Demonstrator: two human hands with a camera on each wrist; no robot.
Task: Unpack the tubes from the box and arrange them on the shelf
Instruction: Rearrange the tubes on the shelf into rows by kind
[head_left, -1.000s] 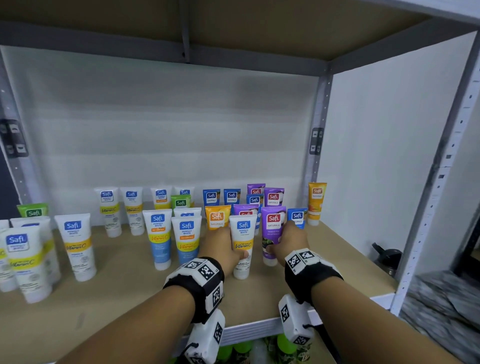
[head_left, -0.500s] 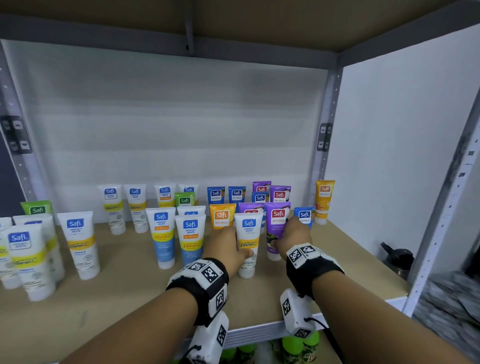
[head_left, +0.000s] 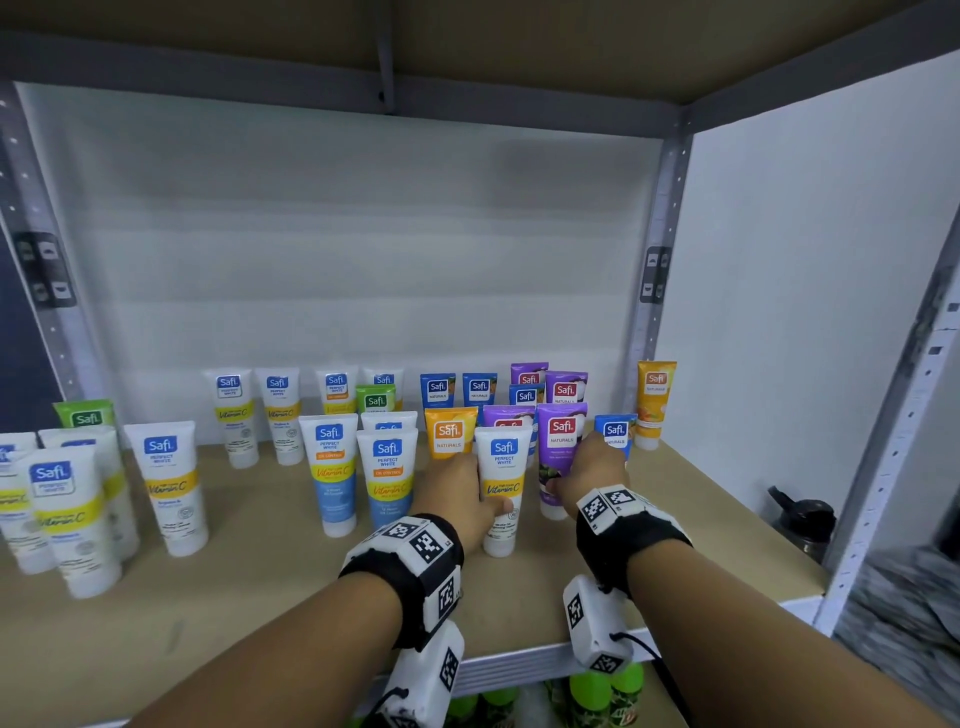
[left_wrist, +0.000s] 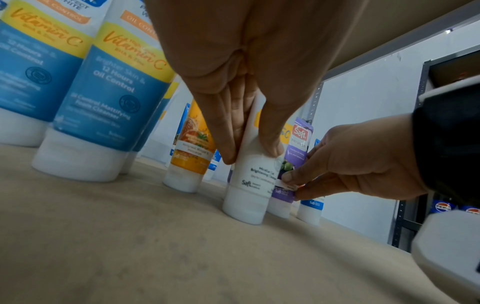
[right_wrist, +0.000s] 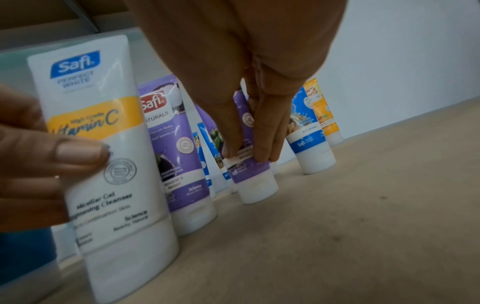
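Many Safi tubes stand cap-down on the wooden shelf (head_left: 260, 597). My left hand (head_left: 457, 493) grips a white and yellow Vitamin C tube (head_left: 503, 493) that stands upright near the front; in the left wrist view the fingers and thumb of the left hand (left_wrist: 249, 150) pinch the white tube (left_wrist: 249, 185) just above its cap. Beside it on the right, my right hand (head_left: 592, 473) pinches a purple Naturals tube (head_left: 560, 457); the right wrist view shows the right hand (right_wrist: 249, 152) holding the purple tube (right_wrist: 253, 176) low on its body. The box is not in view.
Several white, blue, green and orange tubes (head_left: 384, 478) stand in rows to the left and behind. A lone orange tube (head_left: 653, 405) stands by the right rear post (head_left: 649, 332). A dark bottle (head_left: 802, 525) sits beyond the shelf's right edge; green-capped bottles (head_left: 597, 691) are on the lower shelf.
Both hands keep their hold on the same two tubes, which stay upright. The head view has tilted slightly; the tubes have hardly shifted.
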